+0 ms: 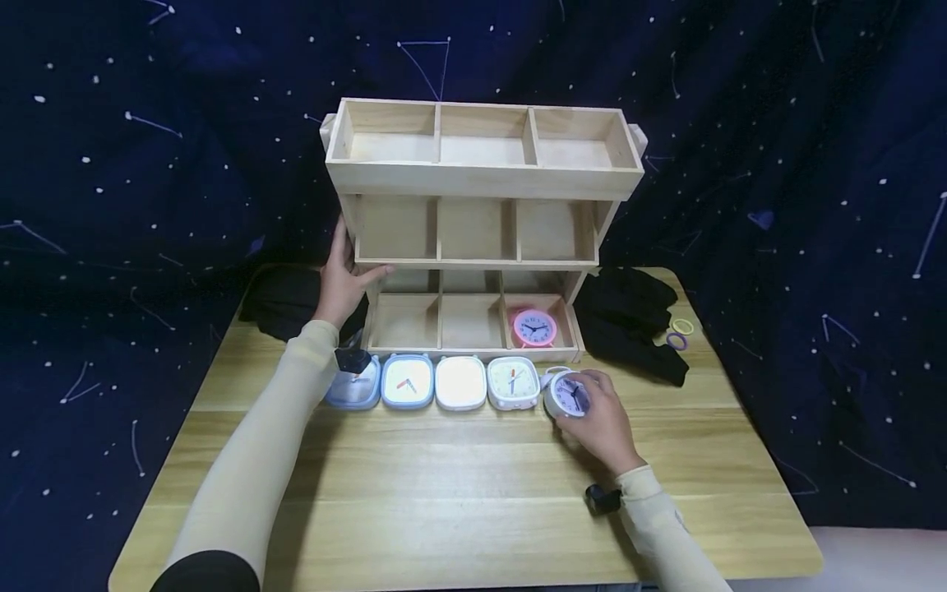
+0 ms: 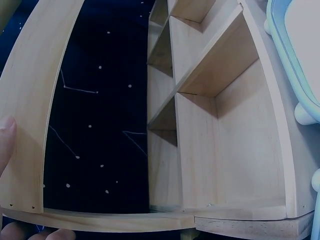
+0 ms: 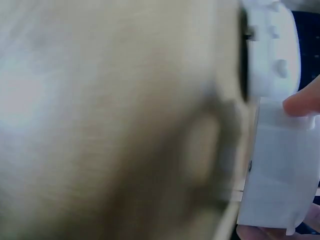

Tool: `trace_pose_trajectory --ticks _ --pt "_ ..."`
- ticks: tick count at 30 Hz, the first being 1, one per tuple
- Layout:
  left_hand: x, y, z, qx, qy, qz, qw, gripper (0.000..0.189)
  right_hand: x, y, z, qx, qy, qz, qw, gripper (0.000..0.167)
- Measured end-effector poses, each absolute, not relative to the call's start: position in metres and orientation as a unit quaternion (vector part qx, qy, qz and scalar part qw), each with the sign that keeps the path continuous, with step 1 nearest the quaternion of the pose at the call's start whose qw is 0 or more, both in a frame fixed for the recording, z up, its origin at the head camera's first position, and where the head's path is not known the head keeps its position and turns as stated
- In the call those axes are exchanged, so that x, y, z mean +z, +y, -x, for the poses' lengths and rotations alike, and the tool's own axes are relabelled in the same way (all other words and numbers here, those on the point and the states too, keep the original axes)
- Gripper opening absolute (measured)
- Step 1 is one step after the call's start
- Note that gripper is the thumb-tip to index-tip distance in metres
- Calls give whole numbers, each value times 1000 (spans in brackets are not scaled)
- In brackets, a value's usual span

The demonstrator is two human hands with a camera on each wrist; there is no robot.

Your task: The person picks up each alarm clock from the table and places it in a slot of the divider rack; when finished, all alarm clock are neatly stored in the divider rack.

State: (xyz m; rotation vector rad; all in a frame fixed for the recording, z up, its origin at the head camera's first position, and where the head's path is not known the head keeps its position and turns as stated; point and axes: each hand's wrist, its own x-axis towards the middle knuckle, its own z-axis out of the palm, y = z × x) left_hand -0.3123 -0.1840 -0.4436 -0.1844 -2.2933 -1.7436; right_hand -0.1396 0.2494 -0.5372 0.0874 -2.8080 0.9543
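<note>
From my remote seat, with 12 o'clock the table's far side, a dark blue curtain (image 1: 185, 90) printed with constellations fills the background. The wood-grain table (image 1: 444, 510) lies before it; at 12 stands a three-tier wooden organizer (image 1: 484, 181), each tier split into three compartments. Black cloth lies in two heaps, one at 10 (image 1: 275, 298), one at 2 (image 1: 625, 316). At 11, my person's left hand (image 1: 343, 284) grips the organizer's side, thumb across the front. At 3, the right hand (image 1: 602, 419) is closed around a round white alarm clock (image 1: 570, 396), the end of a row of five; I cannot tell whether it is lifted. Leftward follow a squarish white clock (image 1: 514, 382), one whose dial is lost in glare (image 1: 461, 383), and two blue ones (image 1: 408, 381). A pink alarm clock (image 1: 534, 327) sits at the organizer's 5 o'clock, in the lowest right compartment. Beyond, at 2, lie a yellow ring (image 1: 682, 326) and a purple ring (image 1: 676, 340). I judge a sideways knock likeliest, the clocks being packed so closely; a loose grip could drop the round one, and a hard left-hand pull might shift the organizer into the row.
</note>
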Motion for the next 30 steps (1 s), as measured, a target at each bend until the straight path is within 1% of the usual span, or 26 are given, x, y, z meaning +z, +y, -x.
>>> trace_pose_trajectory --ticks 4,7,12,16,23,30 --pt "-438 -182 308 -616 -776 70 116 117 -517 246 138 327 -937 -36 117 61" --pt "-436 -182 308 -620 -773 70 115 118 -499 237 143 340 -929 -54 136 54" --pt "-429 -180 301 -620 -774 65 112 116 -477 214 164 359 -919 -88 139 45" --pt "-423 -177 296 -625 -771 60 103 115 -472 190 189 361 -918 -110 121 42" --pt "-441 -182 311 -612 -782 51 110 117 -476 150 231 339 -927 -138 78 42" --pt "-444 -185 310 -606 -785 57 118 117 -483 121 262 329 -932 -146 39 40"
